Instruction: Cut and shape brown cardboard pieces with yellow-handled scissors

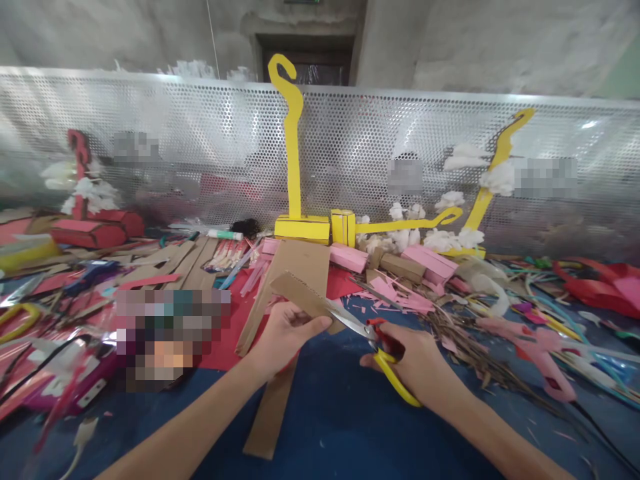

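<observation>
Near the middle, my left hand (287,333) pinches a brown cardboard strip (300,293) that slants down to the right. My right hand (413,357) is closed round the red and yellow handles of a pair of scissors (356,324). The scissor blades point left and meet the strip's right end, close to my left fingertips. Beneath my left forearm, a longer cardboard strip (270,420) lies on the blue table. Behind my left hand, a broad cardboard piece (306,257) rests over red paper (220,353).
A yellow hook shape (293,153) stands on a yellow base against the perforated metal panel (200,133). To the right lie pink paper scraps (395,293), thin brown sticks and a pink glue gun (535,347) with a cord. Cardboard strips and a purple object (75,380) are at left.
</observation>
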A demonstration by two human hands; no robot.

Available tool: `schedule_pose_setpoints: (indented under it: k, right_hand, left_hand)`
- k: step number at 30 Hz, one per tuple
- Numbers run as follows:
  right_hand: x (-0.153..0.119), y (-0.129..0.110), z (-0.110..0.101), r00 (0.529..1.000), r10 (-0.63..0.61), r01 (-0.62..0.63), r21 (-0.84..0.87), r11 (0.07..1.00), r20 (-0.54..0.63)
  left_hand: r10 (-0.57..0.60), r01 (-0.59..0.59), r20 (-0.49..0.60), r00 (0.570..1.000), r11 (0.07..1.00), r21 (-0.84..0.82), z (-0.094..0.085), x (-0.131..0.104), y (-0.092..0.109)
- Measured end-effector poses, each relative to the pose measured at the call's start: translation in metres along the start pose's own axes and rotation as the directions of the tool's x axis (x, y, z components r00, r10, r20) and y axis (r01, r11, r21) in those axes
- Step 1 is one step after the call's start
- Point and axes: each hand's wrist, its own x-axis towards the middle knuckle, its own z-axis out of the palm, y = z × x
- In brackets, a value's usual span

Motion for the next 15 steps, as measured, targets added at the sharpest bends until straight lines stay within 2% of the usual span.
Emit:
schedule_pose_setpoints:
  k: [7,12,15]
  right_hand:
    - [-0.001,-0.002,0.004,1.000,-0.020,0.020,0.017,1.000,0.016]
    - [-0.001,-0.007,-0.001,0.999,-0.050,0.049,-0.035,0.998,-0.014]
    - [-0.002,-0.010,-0.003,0.995,-0.095,0.095,-0.038,0.995,0.006]
  left_hand:
    - [-0.029,0.029,0.016,0.999,0.999,-0.029,0.002,-0.001,0.000]
    - [-0.005,0.007,0.029,1.000,0.997,-0.074,0.000,0.000,-0.003]
    - [0.015,-0.010,0.057,0.998,0.997,-0.083,0.000,0.001,-0.002]
